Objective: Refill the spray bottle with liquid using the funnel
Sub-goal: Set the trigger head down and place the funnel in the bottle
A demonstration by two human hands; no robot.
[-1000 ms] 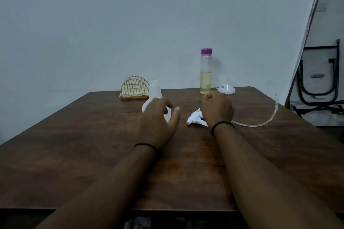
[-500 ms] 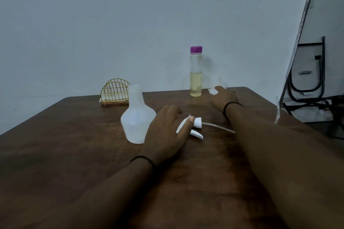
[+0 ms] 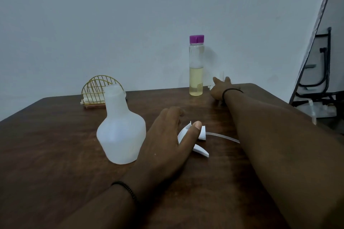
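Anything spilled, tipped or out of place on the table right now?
No spill shows. The spray bottle stands upright and uncapped; its spray head lies on its side beside it, partly under the left hand, as expected mid-refill. The liquid bottle is upright and capped. Nothing stands out.

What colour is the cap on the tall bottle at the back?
Purple, on the clear bottle; the head view shows its cap plainly.

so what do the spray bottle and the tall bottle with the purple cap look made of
Spray bottle: likely frosted, matte white plastic; light glows dully through its walls. Tall bottle: clear and glossy, yellowish liquid plainly visible inside; glass or hard plastic, can't tell. Its purple cap looks like opaque plastic.
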